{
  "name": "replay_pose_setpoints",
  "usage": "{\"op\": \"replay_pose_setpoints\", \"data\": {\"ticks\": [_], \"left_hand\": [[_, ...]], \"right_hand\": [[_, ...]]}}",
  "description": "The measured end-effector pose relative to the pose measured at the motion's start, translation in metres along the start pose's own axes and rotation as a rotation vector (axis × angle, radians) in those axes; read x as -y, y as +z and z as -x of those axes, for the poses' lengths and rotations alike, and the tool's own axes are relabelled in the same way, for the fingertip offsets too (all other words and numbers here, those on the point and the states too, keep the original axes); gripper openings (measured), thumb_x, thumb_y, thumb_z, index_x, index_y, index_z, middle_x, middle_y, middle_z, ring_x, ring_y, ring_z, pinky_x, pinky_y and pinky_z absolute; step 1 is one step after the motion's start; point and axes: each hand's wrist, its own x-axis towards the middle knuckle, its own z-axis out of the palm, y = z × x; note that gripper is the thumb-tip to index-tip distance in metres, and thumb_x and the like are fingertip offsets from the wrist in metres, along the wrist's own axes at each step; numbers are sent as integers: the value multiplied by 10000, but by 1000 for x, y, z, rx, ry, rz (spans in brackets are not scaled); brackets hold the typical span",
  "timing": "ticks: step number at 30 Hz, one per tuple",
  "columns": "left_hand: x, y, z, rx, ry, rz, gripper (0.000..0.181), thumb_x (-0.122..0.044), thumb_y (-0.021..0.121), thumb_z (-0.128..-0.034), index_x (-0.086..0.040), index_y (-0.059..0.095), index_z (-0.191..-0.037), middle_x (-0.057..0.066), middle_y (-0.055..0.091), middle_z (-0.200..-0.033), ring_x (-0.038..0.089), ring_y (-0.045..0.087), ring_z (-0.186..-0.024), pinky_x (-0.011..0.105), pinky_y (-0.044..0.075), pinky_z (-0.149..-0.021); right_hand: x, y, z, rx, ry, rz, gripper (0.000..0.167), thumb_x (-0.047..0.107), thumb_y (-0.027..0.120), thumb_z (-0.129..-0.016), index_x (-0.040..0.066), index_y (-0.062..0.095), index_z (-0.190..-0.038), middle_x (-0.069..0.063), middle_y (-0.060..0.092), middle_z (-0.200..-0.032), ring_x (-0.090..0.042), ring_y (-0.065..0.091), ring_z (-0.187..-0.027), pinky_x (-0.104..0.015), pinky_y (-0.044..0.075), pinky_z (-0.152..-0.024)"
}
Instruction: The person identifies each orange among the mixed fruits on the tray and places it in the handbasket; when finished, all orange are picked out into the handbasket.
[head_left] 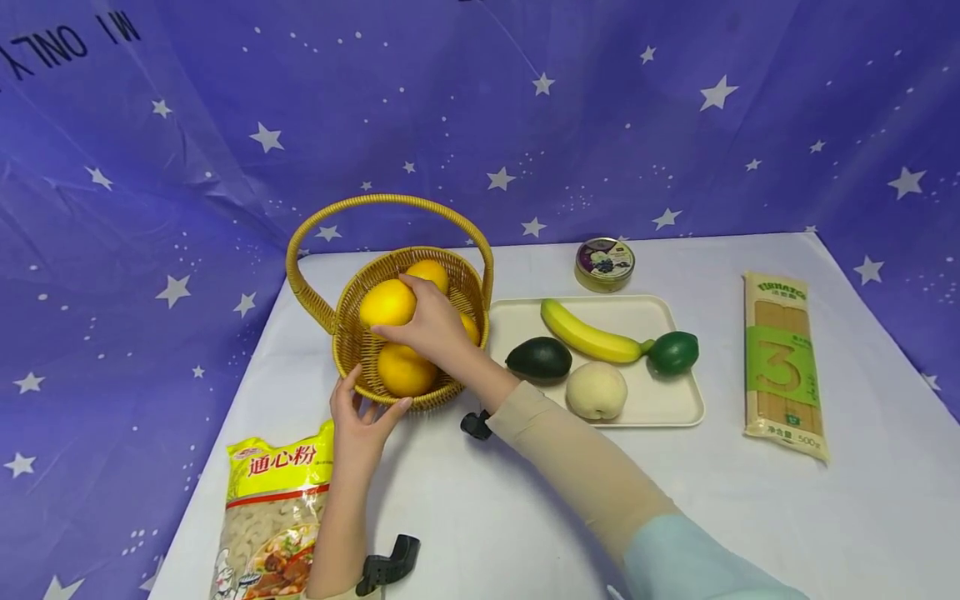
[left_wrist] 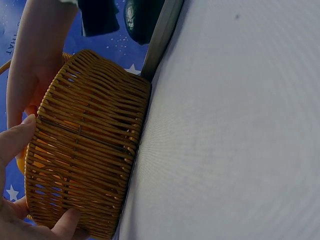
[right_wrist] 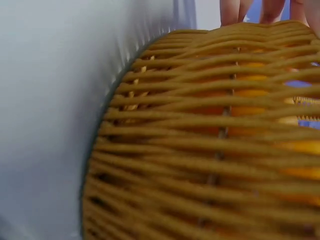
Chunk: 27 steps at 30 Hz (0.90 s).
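Note:
A round wicker basket (head_left: 352, 333) with a tall arched handle holds several yellow-orange oranges. In the head view my right hand (head_left: 431, 321) reaches into it and grips one orange (head_left: 386, 303) between thumb and fingers, above another orange (head_left: 406, 372). My left hand (head_left: 360, 421) holds the near side of the basket at its rim. The left wrist view shows the thumb (left_wrist: 22, 134) at the rim and a fingertip against the woven outer wall (left_wrist: 85, 135). Basket weave (right_wrist: 200, 130) fills much of the right wrist view, where the held orange is not clearly visible.
Right of the basket, a cream tray (head_left: 678, 408) carries a banana (head_left: 592, 335), a dark avocado (head_left: 538, 358), a green fruit (head_left: 672, 353) and a pale peach (head_left: 596, 390). Behind it stands a round tin (head_left: 604, 265). Packaged noodles (head_left: 783, 367) lie right, a macaroni bag (head_left: 277, 508) front left.

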Motion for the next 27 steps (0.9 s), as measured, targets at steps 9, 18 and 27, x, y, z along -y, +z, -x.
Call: {"op": "replay_pose_setpoints", "data": {"ticks": [9, 18, 27], "left_hand": [[-1, 1, 2, 3, 45, -12, 874, -151, 752, -854, -132, 196, -1528, 75, -49, -1569, 315, 119, -1432, 388, 331, -1115], [-2, 1, 2, 7, 33, -12, 871, -156, 745, -862, -141, 187, -1530, 70, -55, -1569, 316, 125, -1432, 395, 320, -1121], [-2, 0, 2, -1, 30, -18, 872, -142, 749, -857, -132, 194, -1529, 86, -59, -1571, 327, 130, -1429, 401, 325, -1118]], "right_hand": [[7, 9, -7, 13, 2, 66, 794, 424, 778, -793, 124, 433, -1442, -47, 509, -1374, -194, 528, -1185, -340, 493, -953], [3, 4, 1, 26, -38, 33, 761, 427, 758, -820, 143, 437, -1449, -45, 491, -1408, -200, 472, -1270, -363, 437, -1037], [-5, -7, 11, 4, -89, -34, 780, 441, 753, -821, 141, 423, -1460, -57, 468, -1435, -216, 445, -1300, -373, 420, -1056]]}}
